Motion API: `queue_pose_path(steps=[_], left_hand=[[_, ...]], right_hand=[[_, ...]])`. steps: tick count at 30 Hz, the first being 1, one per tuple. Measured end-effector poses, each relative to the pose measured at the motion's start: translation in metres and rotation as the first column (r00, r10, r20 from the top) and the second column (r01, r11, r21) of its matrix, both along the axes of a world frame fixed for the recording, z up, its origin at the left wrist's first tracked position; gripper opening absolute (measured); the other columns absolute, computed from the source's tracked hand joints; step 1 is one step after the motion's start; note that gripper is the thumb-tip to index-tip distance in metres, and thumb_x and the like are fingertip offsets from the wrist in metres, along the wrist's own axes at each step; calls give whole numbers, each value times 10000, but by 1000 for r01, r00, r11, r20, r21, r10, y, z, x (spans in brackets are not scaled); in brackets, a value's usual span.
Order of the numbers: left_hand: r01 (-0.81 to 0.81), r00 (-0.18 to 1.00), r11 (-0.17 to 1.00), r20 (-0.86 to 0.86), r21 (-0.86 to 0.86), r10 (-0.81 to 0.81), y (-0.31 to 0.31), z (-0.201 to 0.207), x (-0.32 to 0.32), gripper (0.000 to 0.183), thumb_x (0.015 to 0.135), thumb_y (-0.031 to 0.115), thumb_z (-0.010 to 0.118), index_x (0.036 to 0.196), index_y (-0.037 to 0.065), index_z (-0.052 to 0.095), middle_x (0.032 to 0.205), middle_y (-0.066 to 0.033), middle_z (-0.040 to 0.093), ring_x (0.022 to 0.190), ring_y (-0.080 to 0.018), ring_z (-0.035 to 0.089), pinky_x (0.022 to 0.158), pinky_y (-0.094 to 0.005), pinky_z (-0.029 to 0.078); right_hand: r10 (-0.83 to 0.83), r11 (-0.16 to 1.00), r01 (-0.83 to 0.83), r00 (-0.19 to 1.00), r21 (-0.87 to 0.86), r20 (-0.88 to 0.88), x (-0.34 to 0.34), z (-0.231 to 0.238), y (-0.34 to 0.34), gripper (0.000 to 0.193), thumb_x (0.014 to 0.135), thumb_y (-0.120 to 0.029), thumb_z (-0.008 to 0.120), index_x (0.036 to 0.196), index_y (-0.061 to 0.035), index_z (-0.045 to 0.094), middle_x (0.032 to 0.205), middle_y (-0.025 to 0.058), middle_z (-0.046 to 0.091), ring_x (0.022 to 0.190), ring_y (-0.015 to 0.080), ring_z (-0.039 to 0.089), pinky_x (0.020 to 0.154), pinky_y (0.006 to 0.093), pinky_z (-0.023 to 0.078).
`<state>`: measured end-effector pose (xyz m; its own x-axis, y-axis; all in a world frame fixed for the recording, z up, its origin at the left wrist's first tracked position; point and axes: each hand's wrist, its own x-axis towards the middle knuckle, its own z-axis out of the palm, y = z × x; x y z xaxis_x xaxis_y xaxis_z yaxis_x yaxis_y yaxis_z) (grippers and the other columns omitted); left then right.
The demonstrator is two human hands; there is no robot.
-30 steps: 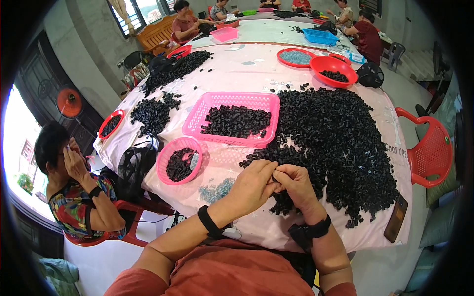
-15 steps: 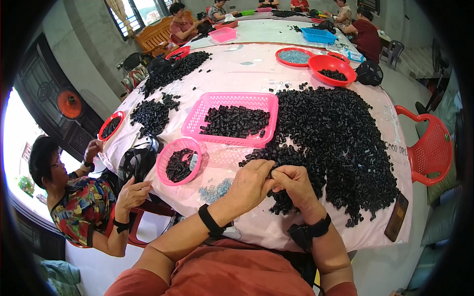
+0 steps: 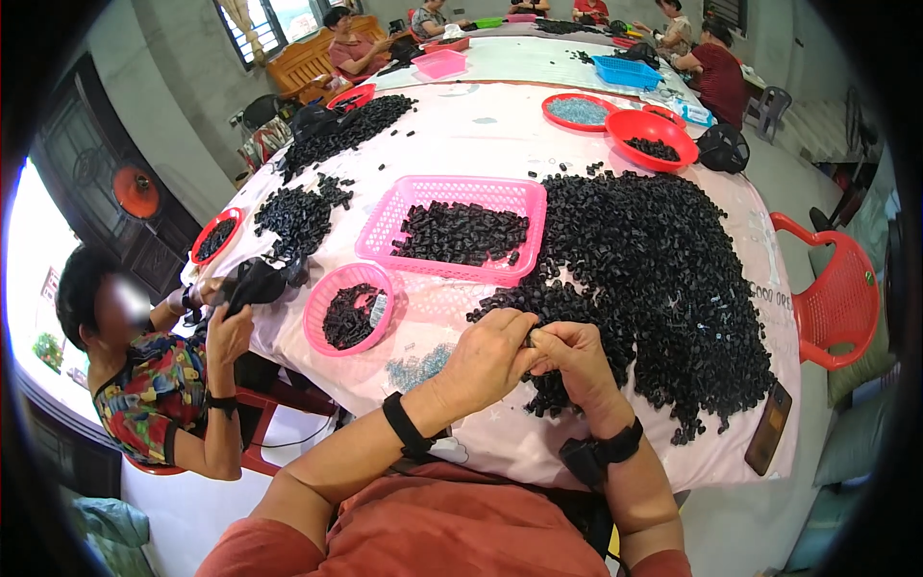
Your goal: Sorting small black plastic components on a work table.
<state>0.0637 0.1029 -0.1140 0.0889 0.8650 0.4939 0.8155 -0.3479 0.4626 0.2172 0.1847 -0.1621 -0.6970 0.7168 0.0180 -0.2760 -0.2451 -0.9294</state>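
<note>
My left hand (image 3: pixel 484 358) and my right hand (image 3: pixel 575 361) meet over the near edge of a big pile of small black plastic parts (image 3: pixel 663 279). Thumbs and fingertips of both are pinched together on a small black plastic part (image 3: pixel 532 338), mostly covered by the fingers. Left of my hands, small clear pieces (image 3: pixel 420 368) lie scattered on the cloth. Beyond them stands a round pink basket (image 3: pixel 314 325) holding black parts. A rectangular pink basket (image 3: pixel 437 270), also with black parts inside, stands ahead of my hands.
A phone (image 3: pixel 770 430) lies at the table's right edge, near a red chair (image 3: pixel 835 317). Red bowls (image 3: pixel 673 154) and a blue basket (image 3: pixel 625 73) stand farther off. On the left a co-worker (image 3: pixel 154 394) handles a black cap-like thing (image 3: pixel 255 286). Other people sit at the far end.
The co-worker on the left has picked up the black cap-like thing from the table edge. My two hands stay pinched together in nearly the same place.
</note>
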Motion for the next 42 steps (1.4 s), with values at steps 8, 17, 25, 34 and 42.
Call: queue_pose_path(steps=[8,17,25,34,42], left_hand=[[-48,999,999,-13,5,48,-2,-5,3,354,784,70,714,1097,-55,607,922,-213,628,843,-403,629,740,-456,518],[-27,999,1000,-47,16,27,-1,-6,1,338,785,70,708,1080,-52,600,888,-207,619,824,-395,625,719,-443,516],[-30,999,1000,31,7,29,2,-8,-3,369,780,51,699,1123,-48,602,952,-208,621,868,-394,626,743,-442,520],[-37,999,999,-16,28,38,6,-9,1,347,779,56,697,1097,-49,607,895,-212,628,824,-395,634,724,-447,522],[-33,999,992,-5,121,34,12,-10,6,334,784,57,695,1086,-45,594,917,-213,622,836,-400,631,721,-451,519]], right_hand=[[44,996,-46,998,-70,-36,-1,-7,2,208,959,-192,641,930,-3,722,794,49,717,656,78,663,611,208,553],[-13,999,13,1000,-51,-5,-3,-8,1,201,964,-174,634,907,-1,720,762,40,701,643,79,657,595,212,554],[81,988,-82,997,-130,-7,-3,-8,0,238,990,-203,602,907,-3,700,763,47,697,632,89,659,605,220,557],[51,995,-53,998,-89,-20,-5,-11,2,258,995,-216,594,870,-22,710,762,36,704,623,76,652,595,207,542],[-10,998,4,996,-69,-88,-5,-7,2,241,996,-205,592,907,-13,708,775,21,692,631,67,643,597,206,544]])
